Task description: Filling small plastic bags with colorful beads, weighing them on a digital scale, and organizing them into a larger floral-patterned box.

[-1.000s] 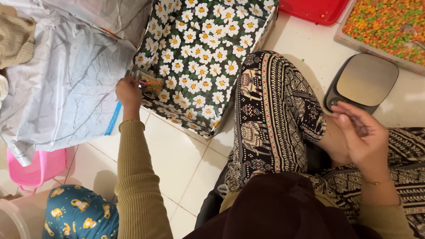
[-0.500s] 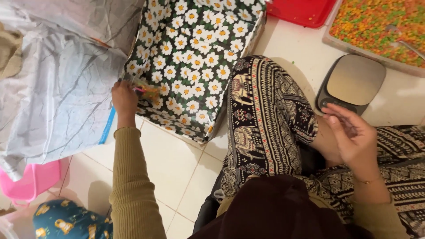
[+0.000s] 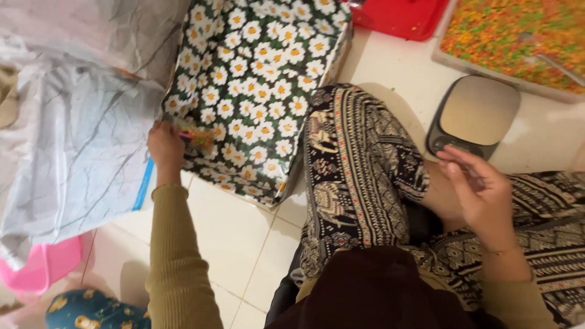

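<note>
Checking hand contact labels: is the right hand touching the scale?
No. The right hand hovers with fingers curled just below the scale, resting over the patterned trousers, not on the scale's plate.

Bare floor tile (image 3: 225,237) open between daisy-print box (image 3: 262,79) and patterned knee (image 3: 359,164): passage for left hand (image 3: 166,146). Grey plastic sheet (image 3: 67,140) blocks left. Scale (image 3: 475,116), red tray (image 3: 402,15), grain tray (image 3: 518,36) crowd floor's far right corner.
</note>
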